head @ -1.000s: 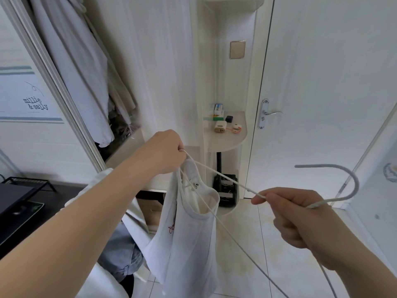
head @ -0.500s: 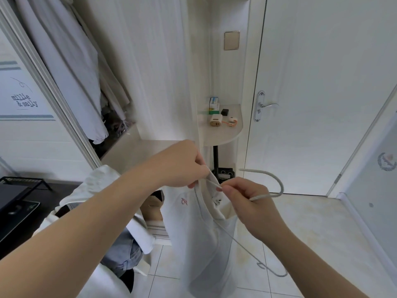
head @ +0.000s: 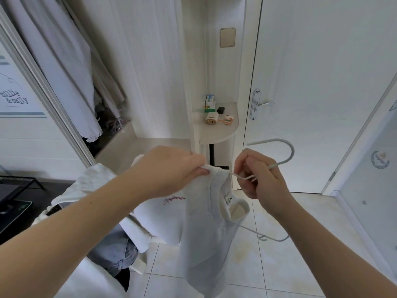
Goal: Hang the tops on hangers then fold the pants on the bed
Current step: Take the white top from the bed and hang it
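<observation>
Left hand (head: 171, 166) pinches the shoulder edge of the white top (head: 206, 229) between thumb and curled fingers (head: 199, 172). This is probably to hold the neckline up and open. Right hand (head: 260, 177) has its fingers (head: 242, 166) curled round the wire neck of the hanger (head: 286, 157), just under the hook, likely to steer the frame inside the cloth. The top hangs in mid-air at near centre, above the tiled floor (head: 300, 244), with its long axis vertical, neckline up and hem down. The hanger is tilted: its hook sits up and right with the open end pointing left, and one arm runs down through the top and comes out low on the right. Judgement: the hanger is partly threaded and the left shoulder is not yet seated.
</observation>
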Tool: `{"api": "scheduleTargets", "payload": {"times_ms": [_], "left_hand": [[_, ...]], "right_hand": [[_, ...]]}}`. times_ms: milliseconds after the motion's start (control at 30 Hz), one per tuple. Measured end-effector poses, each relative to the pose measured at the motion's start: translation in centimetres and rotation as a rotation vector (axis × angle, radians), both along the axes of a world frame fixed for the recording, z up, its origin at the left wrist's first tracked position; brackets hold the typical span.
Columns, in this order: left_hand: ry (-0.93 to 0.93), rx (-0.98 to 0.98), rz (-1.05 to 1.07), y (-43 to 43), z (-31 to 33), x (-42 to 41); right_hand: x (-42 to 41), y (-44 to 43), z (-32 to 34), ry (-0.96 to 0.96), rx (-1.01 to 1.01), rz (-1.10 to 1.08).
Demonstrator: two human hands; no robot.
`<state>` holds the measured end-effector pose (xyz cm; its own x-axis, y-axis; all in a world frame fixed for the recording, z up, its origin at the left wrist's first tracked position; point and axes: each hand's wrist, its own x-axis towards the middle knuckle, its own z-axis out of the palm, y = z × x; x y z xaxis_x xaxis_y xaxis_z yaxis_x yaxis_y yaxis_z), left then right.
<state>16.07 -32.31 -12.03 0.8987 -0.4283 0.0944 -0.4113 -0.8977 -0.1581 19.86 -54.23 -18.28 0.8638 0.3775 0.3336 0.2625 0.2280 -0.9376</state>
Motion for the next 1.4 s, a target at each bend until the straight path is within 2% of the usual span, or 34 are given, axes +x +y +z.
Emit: {"api": "scheduleTargets", "payload": {"times_ms": [100, 200, 300, 400, 467, 533, 600, 700, 800, 867, 933, 1033, 1167, 1267, 1400], "left_hand": [[-0.048, -0.04, -0.001, -1.3, -1.8, -0.5], [-0.005, -0.118, 0.029, -1.8, -2.5, -0.5], [0.021, -0.19, 0.089, -0.9, -3.3, -0.2], [-0.01, -0.407, 0.171, 0.9, -4.3, -0.6], [-0.105, -0.56, 0.196, 1.6, -5.1, -1.2], [-0.206, -0.686, 0.239, 1.8, -5.9, -1.8], [-0.273, -0.81, 0.276, 1.4, -6.6, -2.5], [-0.292, -0.887, 0.283, 1.0, -7.8, -3.0], [-0.296, -0.947, 0.372, 1.7, -9.4, -3.6], [-0.303, -0.988, 0.458, 2.4, -10.5, -4.1], [-0.284, -1.016, 0.505, 2.8, -11.4, -4.7], [-0.266, -1.038, 0.53, 3.1, -12.1, -5.6], [-0.183, -1.026, 0.553, 4.5, -12.4, -6.9], [-0.146, -0.987, 0.575, 6.1, -12.5, -8.0], [-0.089, -0.956, 0.557, 7.9, -12.7, -9.2]], "right_hand": [[0.4, 1.1, 0.7, -0.104, -0.109, -0.049], [0.3, 2.6, 1.2, -0.171, -0.239, -0.104], [0.3, 2.1, 0.9, -0.163, -0.225, -0.152], [0.0, 0.3, -1.9, -0.401, -0.22, -0.429], [-0.8, -0.2, -4.4, -0.473, -0.28, -0.487], [-1.3, 0.1, -7.0, -0.426, -0.43, -0.349], [-1.7, 1.1, -8.6, -0.29, -0.585, -0.134], [-1.5, 2.7, -9.0, -0.179, -0.653, 0.107], [-1.4, 3.4, -8.5, -0.102, -0.528, 0.102], [-1.9, 3.5, -8.9, -0.13, -0.51, 0.081], [-2.7, 3.6, -10.0, -0.163, -0.634, 0.128], [-2.9, 3.6, -12.7, -0.133, -0.927, 0.275], [-1.4, 2.5, -16.0, -0.291, -1.216, 0.204], [0.2, 0.8, -17.4, -0.267, -1.325, 0.164], [2.0, -1.6, -17.8, -0.248, -1.375, 0.126]]}}
